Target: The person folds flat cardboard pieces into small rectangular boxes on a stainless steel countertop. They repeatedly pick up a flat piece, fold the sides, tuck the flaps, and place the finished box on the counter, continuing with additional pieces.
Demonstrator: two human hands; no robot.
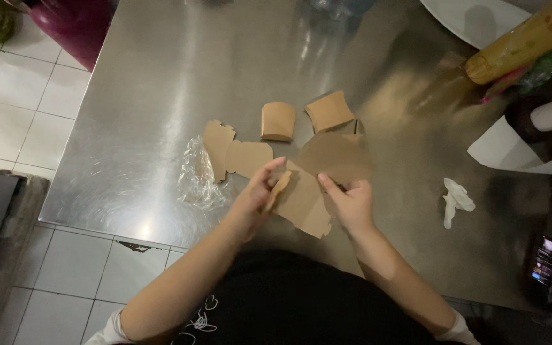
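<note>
Cardboard blank (317, 179) sat low over the tabletop (161, 83), our left hand (253, 198) and right hand (351, 203) pinching its flaps; two folded boxes (278, 121) stood behind, flat pieces (237, 153) left unfolded.

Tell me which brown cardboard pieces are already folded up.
The two small folded boxes at the far side, standing apart; the flat blanks nearer lie unfolded, one blank held in both hands.

— Where's everything sitting?

— The flat carton (317, 182) is between my left hand (253, 201) and right hand (351, 206), on the table (161, 76). Two folded cartons (278, 121) lie beyond it, plastic wrap (198, 176) left, a glove (456, 200) right.
</note>
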